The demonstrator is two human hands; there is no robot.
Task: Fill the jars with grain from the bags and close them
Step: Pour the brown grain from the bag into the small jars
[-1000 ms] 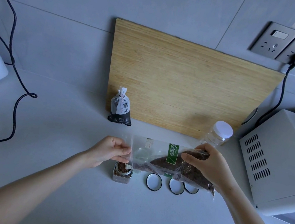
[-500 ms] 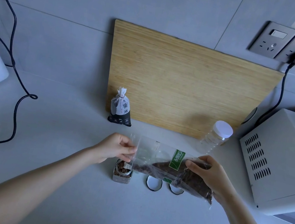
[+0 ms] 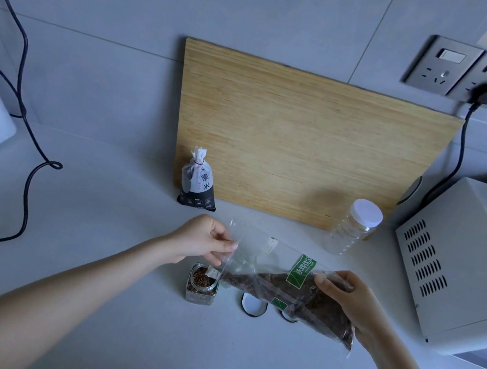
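Pinching clear bag (image 3: 279, 282) mouth with left grip (image 3: 203, 240) to aim grain into jar (image 3: 201, 288), clutching grain-heavy end with right grip (image 3: 351, 302) to tilt.

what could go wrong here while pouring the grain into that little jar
The clear bag is floppy and only its corner sits over the narrow small jar, so grain may spill onto the counter.
The left hand and right hand both hold the bag, so the jar stands unheld and a nudge could tip it.
Grain shows near the jar's mouth, so it may overflow.
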